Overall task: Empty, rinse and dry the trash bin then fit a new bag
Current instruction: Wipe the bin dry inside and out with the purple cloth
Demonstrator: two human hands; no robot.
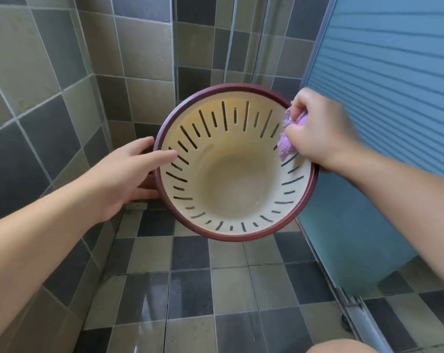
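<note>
A round cream trash bin with a dark red rim and slotted walls is held in the air above the shower floor, its mouth tilted toward me. It is empty inside. My left hand grips the bin's left rim, thumb inside, fingers behind. My right hand presses a bunched purple cloth against the inner wall at the upper right, just below the rim.
Tiled walls in grey and beige close in on the left and behind. A blue frosted glass door stands at the right on a metal track. The checkered floor looks wet. My knee shows at the bottom.
</note>
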